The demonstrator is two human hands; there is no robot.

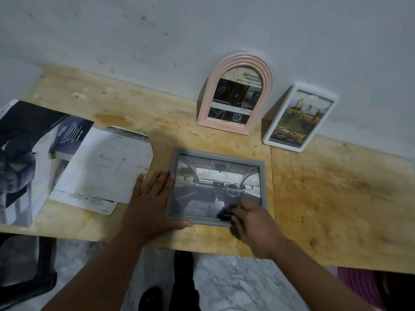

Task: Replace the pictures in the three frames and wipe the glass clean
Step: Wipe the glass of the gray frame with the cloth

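A grey rectangular frame [219, 153] lies flat on the wooden table [336, 194], showing a car-interior picture. My left hand [150, 203] lies flat against its left edge, thumb along the near edge. My right hand [253, 221] grips a small dark cloth [224, 213] on the glass at the frame's near right corner. A pink arched frame [234, 93] and a white rectangular frame [301, 117] lean against the wall behind, each holding a picture.
Cut brochure pages [105, 167] and a dark car brochure [29, 158] lie at the table's left. A black chair [27, 272] stands at lower left, a pink stool [363, 288] at lower right. The table's right half shows stained wood.
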